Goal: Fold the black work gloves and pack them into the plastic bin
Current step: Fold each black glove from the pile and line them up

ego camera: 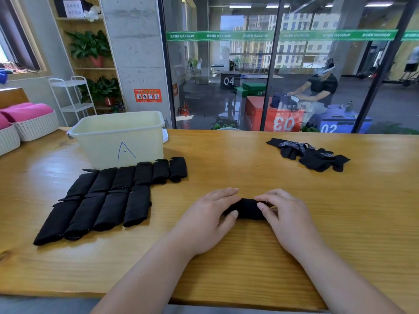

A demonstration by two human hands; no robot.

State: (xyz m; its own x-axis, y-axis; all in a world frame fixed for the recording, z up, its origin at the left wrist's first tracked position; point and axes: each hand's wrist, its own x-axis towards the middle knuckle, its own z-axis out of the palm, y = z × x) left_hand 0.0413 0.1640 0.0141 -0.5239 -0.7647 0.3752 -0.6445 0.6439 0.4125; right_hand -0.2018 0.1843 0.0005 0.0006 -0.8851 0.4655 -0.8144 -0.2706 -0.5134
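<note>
A folded black glove (pixel 248 208) lies on the wooden table (pixel 249 257) in front of me. My left hand (pixel 209 218) grips its left end, fingers over the top and thumb at the near side. My right hand (pixel 286 215) grips its right end the same way. Several folded black gloves (pixel 108 196) lie in two rows to the left. Behind them stands the pale yellow plastic bin (pixel 120 137) marked with a blue "A". A small heap of unfolded black gloves (pixel 310 154) lies at the far right of the table.
White woven baskets (pixel 34 128) with pink towels stand at the table's left end. A glass wall runs along the far edge of the table. Behind it a person sits among coloured boxes. A white trolley (pixel 72 98) and plant shelves stand beyond the bin.
</note>
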